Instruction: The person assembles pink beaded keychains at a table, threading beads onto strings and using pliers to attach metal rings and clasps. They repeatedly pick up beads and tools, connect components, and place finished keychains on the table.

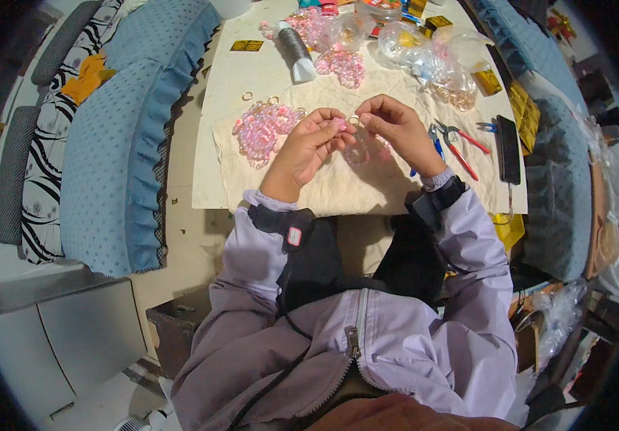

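I see my left hand (pixel 308 146) and right hand (pixel 396 129) meeting over the cream cloth (pixel 338 190) on the table (pixel 230 79), fingertips of both pinched together on a small ring (pixel 353 121) with a strand of pink beads (pixel 360 151) hanging just below it. A pile of pink beads (pixel 263 129) lies left of my hands, red-handled pliers (pixel 460 144) and a black phone (pixel 508 149) to the right. Clear plastic bags (pixel 439 61) of beads crowd the far edge, with flat gold-and-black square packets (pixel 246 45) among them and a spool of dark thread (pixel 295 47).
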Demonstrator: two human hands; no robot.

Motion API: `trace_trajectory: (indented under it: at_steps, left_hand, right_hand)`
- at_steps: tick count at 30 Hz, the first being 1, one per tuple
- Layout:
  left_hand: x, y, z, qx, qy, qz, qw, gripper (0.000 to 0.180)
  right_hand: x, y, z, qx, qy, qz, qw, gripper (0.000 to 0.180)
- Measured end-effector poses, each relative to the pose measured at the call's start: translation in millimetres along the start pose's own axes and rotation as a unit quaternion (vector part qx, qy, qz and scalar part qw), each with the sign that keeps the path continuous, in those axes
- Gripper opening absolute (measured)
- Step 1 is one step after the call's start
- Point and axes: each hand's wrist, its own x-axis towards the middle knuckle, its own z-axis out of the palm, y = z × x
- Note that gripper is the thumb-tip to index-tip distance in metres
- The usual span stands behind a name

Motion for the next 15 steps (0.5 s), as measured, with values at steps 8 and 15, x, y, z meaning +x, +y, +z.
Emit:
trace_trajectory:
  at_steps: [8, 15]
  left_hand:
    - [-12, -15, 18, 0.001, -0.002, -0.033, 0.999, 0.015]
    - [-16, -21, 24, -0.02, -0.009, -0.042, 0.999, 0.012]
  right_hand:
    - [-20, -1, 10, 0.011, 0.053, 0.013, 0.998, 0.016]
    - [-39, -14, 25, -0.268, 0.135, -0.256, 0.919, 0.023]
